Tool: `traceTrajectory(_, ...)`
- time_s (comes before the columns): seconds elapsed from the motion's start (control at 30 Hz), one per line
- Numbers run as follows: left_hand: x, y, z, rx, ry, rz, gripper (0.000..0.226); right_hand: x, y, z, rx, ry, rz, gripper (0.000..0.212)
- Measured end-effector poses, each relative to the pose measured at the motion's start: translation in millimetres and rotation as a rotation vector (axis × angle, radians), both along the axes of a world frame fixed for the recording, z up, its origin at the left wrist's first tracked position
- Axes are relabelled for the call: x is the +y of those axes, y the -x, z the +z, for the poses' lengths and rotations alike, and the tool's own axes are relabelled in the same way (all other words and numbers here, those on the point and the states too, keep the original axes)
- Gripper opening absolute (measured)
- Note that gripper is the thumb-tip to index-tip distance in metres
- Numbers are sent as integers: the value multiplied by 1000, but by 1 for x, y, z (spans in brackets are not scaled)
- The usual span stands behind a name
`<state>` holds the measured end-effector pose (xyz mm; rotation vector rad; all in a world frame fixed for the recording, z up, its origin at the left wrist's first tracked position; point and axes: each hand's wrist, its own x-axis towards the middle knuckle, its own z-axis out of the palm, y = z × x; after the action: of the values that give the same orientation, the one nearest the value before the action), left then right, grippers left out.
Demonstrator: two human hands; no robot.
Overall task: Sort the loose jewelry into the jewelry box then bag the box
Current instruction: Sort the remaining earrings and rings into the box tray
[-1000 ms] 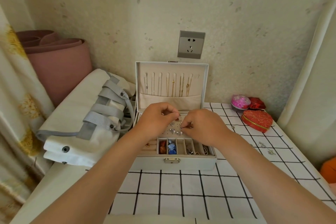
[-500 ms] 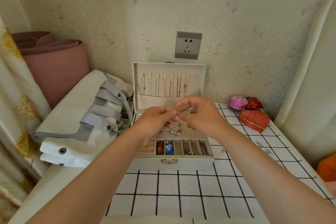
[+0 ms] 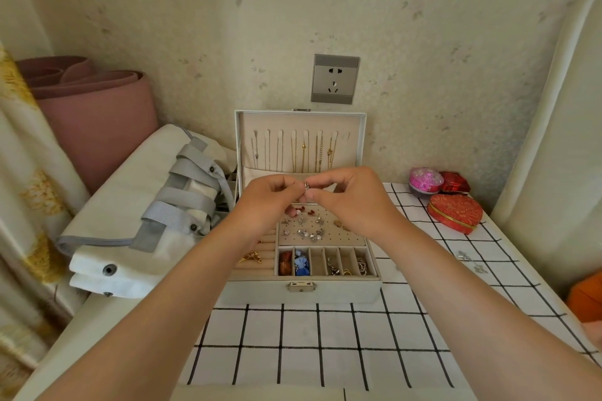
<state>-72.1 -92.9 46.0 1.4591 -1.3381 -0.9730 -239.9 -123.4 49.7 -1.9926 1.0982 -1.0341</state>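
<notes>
Your left hand (image 3: pixel 270 202) and right hand (image 3: pixel 353 198) each pinch one small silver piece (image 3: pixel 307 186), grip tight, at frame centre. Both hover above the open jewelry box (image 3: pixel 303 291).

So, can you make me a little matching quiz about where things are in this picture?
Things: 1 small silver piece; 2 red heart-shaped case; 3 white bag; 4 blue trinket.
Places: A left of the jewelry box; B in a front compartment; C pinched between left hand and right hand; D on the checked cloth.
Pairs: 1-C, 2-D, 3-A, 4-B.
</notes>
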Motion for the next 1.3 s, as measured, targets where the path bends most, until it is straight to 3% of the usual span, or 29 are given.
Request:
traceTrajectory(0.23,-1,-10,2,22,37,-8,14,-6,-9,-1,-45,12,-38,15)
traceTrajectory(0.4,-2,-15,-2,-49,100,-9,11,-8,-16,-8,35,102,-73,15)
traceTrajectory(0.5,-2,-21,-12,-292,148,-39,11,-9,-19,-14,145,169,-125,10)
traceTrajectory(0.67,1,-36,-29,-861,238,-78,22,-9,-22,-29,532,288,-107,9)
traceTrajectory(0.77,3,-38,-32,-1025,315,-125,28,-10,-26,-33,619,318,-93,12)
traceTrajectory(1.07,0,-41,-33,-1003,274,-236,30,-14,-35,-36,707,352,-42,9)
traceTrajectory(1.3,-2,-42,-36,-992,280,-233,30,-16,-30,-27,709,200,77,11)
